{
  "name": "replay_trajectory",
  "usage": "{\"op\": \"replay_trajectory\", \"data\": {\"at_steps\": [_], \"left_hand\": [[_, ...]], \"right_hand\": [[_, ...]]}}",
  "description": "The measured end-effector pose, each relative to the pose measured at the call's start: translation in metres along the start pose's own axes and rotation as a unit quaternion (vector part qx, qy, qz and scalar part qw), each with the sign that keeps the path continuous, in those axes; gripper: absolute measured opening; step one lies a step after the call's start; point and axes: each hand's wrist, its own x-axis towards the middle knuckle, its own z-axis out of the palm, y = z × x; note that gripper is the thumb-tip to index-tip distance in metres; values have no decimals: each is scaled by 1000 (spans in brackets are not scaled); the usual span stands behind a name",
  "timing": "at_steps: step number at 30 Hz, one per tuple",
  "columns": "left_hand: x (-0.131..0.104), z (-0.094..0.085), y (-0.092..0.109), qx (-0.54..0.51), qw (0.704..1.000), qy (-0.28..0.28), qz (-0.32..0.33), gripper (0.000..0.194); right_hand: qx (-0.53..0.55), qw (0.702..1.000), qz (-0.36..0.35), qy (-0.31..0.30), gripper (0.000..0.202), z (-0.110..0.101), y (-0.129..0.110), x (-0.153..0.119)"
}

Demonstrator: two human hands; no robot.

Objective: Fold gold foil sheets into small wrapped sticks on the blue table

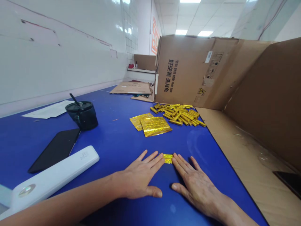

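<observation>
A small strip of gold foil paper [168, 158] lies flat on the blue table [113, 138] in front of me. The fingertips of my left hand [143, 175] press on its left end, fingers stretched out and thumb apart. On its right end rest the fingertips of my right hand [196, 182], also flat and open. Both ends of the strip are partly hidden under my fingers. Beyond my hands are square gold foil sheets [156, 126], one overlapping another. Farther back is a pile of many rolled gold foil pieces [181, 114].
At left stand a dark lidded cup with a straw [82, 116], a black phone [56, 149] and a long white device [56, 175]. White paper [47, 110] lies behind the cup. A large cardboard box [188, 69] walls off the back and right; flat cardboard [131, 88] lies behind.
</observation>
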Motion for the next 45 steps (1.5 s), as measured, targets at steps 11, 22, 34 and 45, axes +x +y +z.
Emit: {"op": "replay_trajectory", "data": {"at_steps": [11, 22, 34, 45], "left_hand": [[20, -32, 8, 46, 997, 46, -34, 36], [38, -17, -6, 7, 991, 133, -25, 62], [45, -10, -4, -305, 910, 262, -105, 17], [40, -7, -2, -175, 933, 312, -31, 8]], "right_hand": [[67, 995, -26, 70, 32, -12, 16, 22], [160, 971, 6, 180, 23, 1, 23, 26], [390, 881, 113, 242, 21, 0, 25, 26], [65, 957, 27, 283, 11, -5, 14, 19]]}}
